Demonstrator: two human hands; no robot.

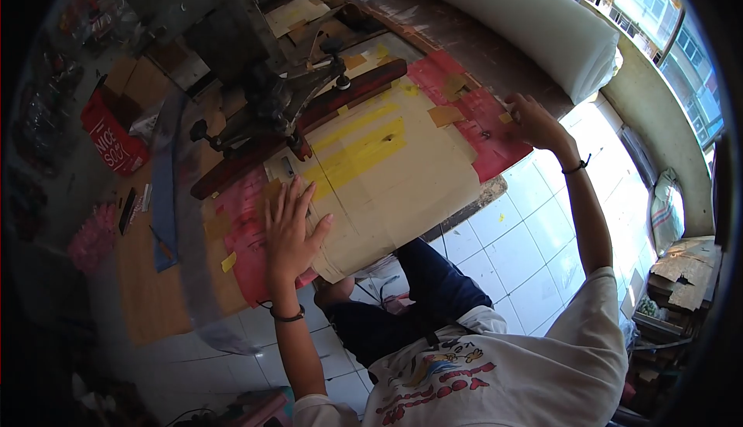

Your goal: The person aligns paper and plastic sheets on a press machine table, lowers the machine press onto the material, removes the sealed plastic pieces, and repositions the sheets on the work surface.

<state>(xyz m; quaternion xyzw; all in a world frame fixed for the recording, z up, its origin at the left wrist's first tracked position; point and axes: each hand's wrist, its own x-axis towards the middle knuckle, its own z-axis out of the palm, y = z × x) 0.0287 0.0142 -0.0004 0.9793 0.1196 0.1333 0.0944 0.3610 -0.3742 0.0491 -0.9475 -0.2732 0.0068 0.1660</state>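
My left hand (292,228) lies flat with spread fingers on the left edge of a beige sheet (402,202) marked with yellow strips. My right hand (539,123) is over the right end of a red sheet (484,129), its fingers loosely bent and apart; I see nothing held in it. A small yellowish scrap (505,118) is by its fingertips. The red sheet shows on both sides of the beige one. Across the far side of the beige sheet runs a dark red squeegee bar (348,96), mounted on a black metal arm with knobs (298,106).
A large white foam roll (503,17) lies at the back right. On the left are a red bag (112,137), a blue strip (164,210) and some pens (135,209). White floor tiles (518,233) show beyond the table edge. Worn cardboard (685,272) is at far right.
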